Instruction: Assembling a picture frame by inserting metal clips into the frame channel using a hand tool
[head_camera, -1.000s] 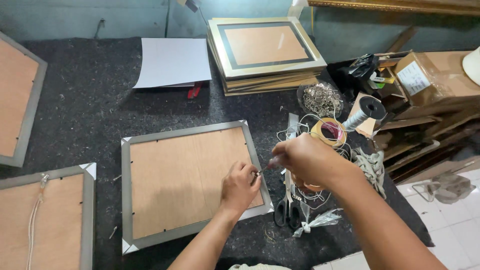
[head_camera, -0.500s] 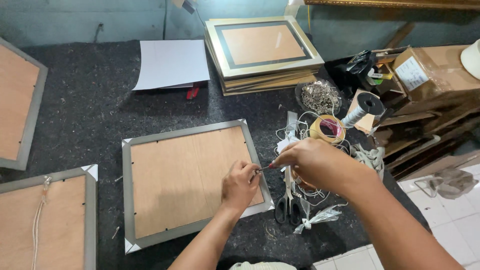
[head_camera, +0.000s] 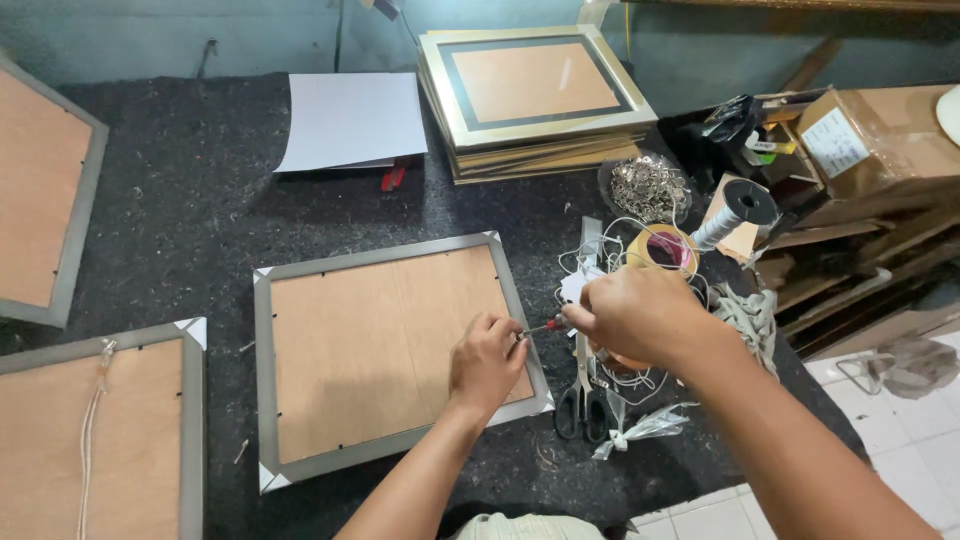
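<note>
Head view: driving a fastener into the frame's right rail

Head camera is looking down on a silver picture frame (head_camera: 390, 355) lying face down on the dark felt worktable (head_camera: 190, 200), its brown backing board up. The left hand (head_camera: 487, 362) is resting on the board by the right rail, fingertips pinched as if steadying something small. The right hand (head_camera: 630, 318) is closed around a red-handled screwdriver (head_camera: 545, 326), its tip meeting the left fingertips. Judging by this, a fixing is being set; next, it likely needs steady pressure while keeping the tip seated. The fixing itself is hidden by fingers. Scissors (head_camera: 582, 395) and tangled cord (head_camera: 620, 265) are lying just beside
</note>
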